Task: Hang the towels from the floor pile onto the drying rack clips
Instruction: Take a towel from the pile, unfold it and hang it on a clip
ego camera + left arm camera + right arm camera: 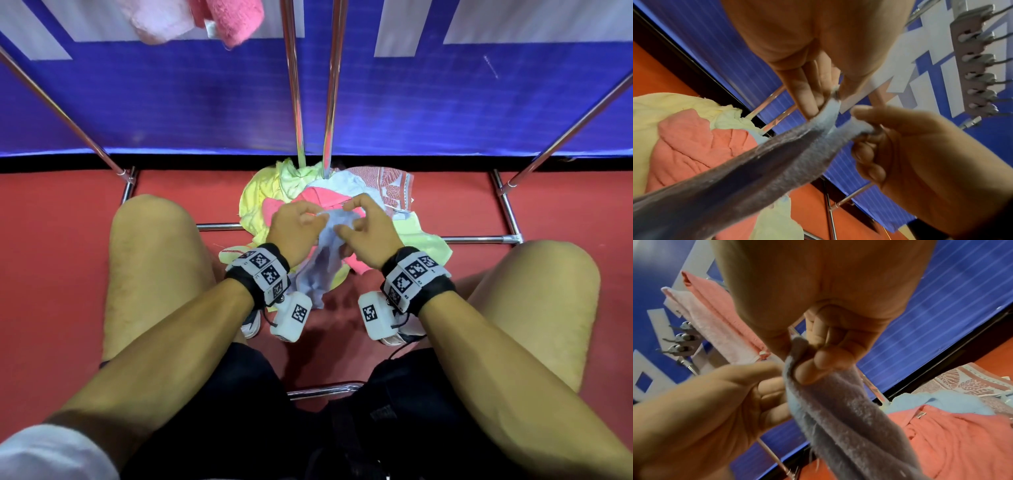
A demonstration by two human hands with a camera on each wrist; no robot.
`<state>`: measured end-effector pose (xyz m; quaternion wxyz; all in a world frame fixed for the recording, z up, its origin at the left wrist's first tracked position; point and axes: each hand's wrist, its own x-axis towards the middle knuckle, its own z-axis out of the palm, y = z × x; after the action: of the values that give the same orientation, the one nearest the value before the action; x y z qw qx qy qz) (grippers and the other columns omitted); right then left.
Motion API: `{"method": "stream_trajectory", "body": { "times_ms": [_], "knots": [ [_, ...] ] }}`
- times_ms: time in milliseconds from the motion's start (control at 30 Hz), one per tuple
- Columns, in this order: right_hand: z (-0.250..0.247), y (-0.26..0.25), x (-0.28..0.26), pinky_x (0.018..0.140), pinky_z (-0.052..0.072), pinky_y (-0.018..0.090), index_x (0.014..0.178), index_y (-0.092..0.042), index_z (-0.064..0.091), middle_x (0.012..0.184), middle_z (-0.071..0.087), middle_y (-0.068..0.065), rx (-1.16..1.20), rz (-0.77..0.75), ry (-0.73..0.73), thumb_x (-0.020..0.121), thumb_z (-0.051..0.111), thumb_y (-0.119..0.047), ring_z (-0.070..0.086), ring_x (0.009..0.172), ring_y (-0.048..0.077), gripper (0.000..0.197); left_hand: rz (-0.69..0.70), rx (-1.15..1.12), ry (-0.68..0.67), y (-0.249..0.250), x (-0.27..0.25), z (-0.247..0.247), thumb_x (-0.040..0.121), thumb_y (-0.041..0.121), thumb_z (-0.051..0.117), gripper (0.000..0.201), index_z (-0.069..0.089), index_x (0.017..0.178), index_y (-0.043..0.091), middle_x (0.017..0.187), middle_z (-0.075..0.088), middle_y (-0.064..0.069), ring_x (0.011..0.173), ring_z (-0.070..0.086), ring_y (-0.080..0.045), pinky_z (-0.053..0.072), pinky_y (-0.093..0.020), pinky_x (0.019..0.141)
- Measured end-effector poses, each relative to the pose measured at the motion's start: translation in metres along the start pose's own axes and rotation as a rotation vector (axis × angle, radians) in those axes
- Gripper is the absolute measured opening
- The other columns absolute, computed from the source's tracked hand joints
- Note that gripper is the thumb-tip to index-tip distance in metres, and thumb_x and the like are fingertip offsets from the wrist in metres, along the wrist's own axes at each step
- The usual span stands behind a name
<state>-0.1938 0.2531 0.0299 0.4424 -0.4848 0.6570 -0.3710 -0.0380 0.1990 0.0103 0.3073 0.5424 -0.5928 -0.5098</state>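
Observation:
A light blue towel hangs between my two hands above the floor pile of yellow, pink, blue and patterned towels. My left hand pinches the towel's upper edge between thumb and fingers. My right hand grips the same edge right beside it, its fingers curled round the cloth. The two hands almost touch. The rest of the towel trails down toward my wrists. A row of metal clips on the drying rack sits high above, apart from both hands.
Two pink towels hang on the rack at the upper left, next to free clips. Chrome rack poles rise just behind the pile, and base bars cross the red floor. A blue banner wall stands behind. My bare knees flank the pile.

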Motion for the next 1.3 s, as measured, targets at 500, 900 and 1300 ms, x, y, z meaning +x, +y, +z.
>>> {"method": "stream_trajectory", "body": {
  "times_ms": [500, 900, 1300],
  "knots": [
    [0.001, 0.003, 0.001, 0.067, 0.058, 0.058, 0.085, -0.018, 0.062, 0.071, 0.069, 0.02, 0.114, -0.025, -0.01, 0.085, 0.053, 0.01, 0.069, 0.07, 0.04, 0.03, 0.046, -0.175, -0.188, 0.002, -0.002, 0.002, 0.095, 0.004, 0.058, 0.024, 0.075, 0.1, 0.02, 0.095, 0.077, -0.008, 0.092, 0.071, -0.029, 0.055, -0.056, 0.091],
    [0.0, 0.009, 0.005, 0.062, 0.056, 0.032, 0.076, -0.028, 0.059, 0.062, 0.07, -0.001, -0.065, -0.1, 0.031, 0.088, 0.066, -0.014, 0.069, 0.059, 0.016, 0.021, 0.218, 0.135, -0.159, -0.007, 0.001, -0.002, 0.092, 0.035, 0.054, 0.021, 0.065, 0.11, 0.036, 0.097, 0.076, 0.0, 0.093, 0.072, -0.023, 0.058, -0.048, 0.086],
    [-0.001, 0.015, 0.006, 0.07, 0.059, 0.045, 0.076, -0.034, 0.056, 0.062, 0.068, -0.003, -0.096, -0.152, 0.034, 0.089, 0.063, -0.019, 0.068, 0.062, 0.018, 0.021, 0.156, 0.049, -0.211, -0.004, 0.003, -0.001, 0.088, 0.038, 0.054, 0.024, 0.066, 0.109, 0.042, 0.104, 0.076, -0.002, 0.101, 0.072, -0.026, 0.056, -0.051, 0.092]
  ]
}}
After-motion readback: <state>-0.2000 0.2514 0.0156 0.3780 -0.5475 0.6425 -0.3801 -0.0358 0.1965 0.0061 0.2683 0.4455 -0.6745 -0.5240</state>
